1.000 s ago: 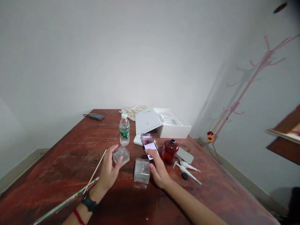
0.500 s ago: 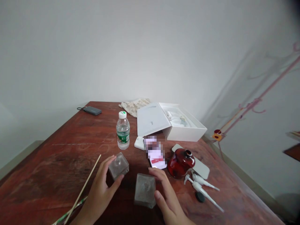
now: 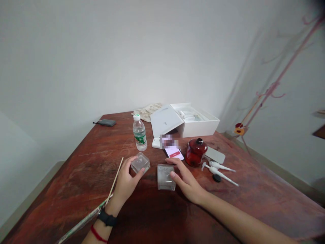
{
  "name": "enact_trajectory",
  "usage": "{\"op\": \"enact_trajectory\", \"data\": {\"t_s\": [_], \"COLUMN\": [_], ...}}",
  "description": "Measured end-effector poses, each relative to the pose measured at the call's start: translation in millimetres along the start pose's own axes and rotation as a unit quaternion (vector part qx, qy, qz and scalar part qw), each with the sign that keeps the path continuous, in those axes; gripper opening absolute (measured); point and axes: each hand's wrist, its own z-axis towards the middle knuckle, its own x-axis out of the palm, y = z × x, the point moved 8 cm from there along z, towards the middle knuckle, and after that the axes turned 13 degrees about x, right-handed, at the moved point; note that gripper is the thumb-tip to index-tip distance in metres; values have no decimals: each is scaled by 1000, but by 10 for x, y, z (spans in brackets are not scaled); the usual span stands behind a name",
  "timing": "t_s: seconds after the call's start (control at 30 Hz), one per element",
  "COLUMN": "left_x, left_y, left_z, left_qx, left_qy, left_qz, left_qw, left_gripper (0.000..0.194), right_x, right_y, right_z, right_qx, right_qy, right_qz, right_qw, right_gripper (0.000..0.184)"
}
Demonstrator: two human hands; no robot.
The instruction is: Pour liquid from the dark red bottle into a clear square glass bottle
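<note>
The left hand (image 3: 127, 179) grasped a clear, square block (image 3: 140, 163) between thumb and fingers. Just right of it, a second clear, square block (image 3: 164, 179) sat on the reddish-brown wooden table (image 3: 144, 218), the right hand (image 3: 189, 185) at its edge, grip unclear.

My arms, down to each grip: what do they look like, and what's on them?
The left grip has no visible glove; its wrist wears a broad black band, perhaps a watch, with a thin red cord farther up. The right grip shows no glove, and its forearm has no band or sleeve in view.
</note>
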Motion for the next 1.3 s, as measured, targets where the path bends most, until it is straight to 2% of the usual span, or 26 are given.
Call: {"op": "enact_trajectory", "data": {"t_s": [0.13,0.5,0.93,1.3], "left_x": [-2,79,87,99], "left_y": [-37,-188,-158,-116], "left_z": [-18,-42,-81,-134], "left_qx": [13,52,38,27], "left_qy": [-4,37,54,70], "left_qz": [3,21,37,47], "left_qw": [1000,998,997,996], "left_gripper": [41,40,41,44], "right_x": [31,104,93,87], "right_y": [30,3,125,132], "right_z": [-3,21,-10,44], "right_qx": [-10,-11,-22,-59], "right_qy": [3,30,65,52], "right_qz": [-3,0,12,16], "right_qw": [1000,999,998,997], "right_gripper": [47,52,52,44]}}
